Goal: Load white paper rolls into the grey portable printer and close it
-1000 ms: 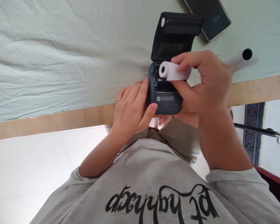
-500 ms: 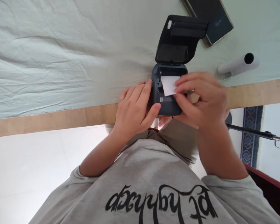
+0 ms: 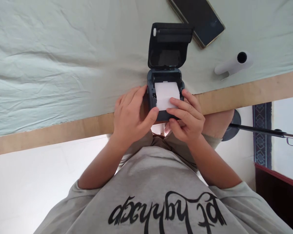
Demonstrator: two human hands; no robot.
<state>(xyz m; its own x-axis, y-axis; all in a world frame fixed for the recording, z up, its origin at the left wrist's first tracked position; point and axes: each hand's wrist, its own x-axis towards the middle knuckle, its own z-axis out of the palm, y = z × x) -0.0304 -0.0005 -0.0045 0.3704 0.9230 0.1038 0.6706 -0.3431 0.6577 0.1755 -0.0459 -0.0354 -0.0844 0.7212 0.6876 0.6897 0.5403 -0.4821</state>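
Paper (image 3: 166,92) lies in the printer (image 3: 161,115), lid (image 3: 169,44) unclosed. My left grip (image 3: 129,115), slack, flanks it; my right grip (image 3: 190,120), spread, touches paper.

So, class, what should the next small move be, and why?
Probably fold the lid down with the left hand: the lid stands open, the paper reaches over the front of the printer, and fingertips of the right hand rest on it.

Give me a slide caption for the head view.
Left hand on the open printer, right hand on its paper; phone and white roll nearby.
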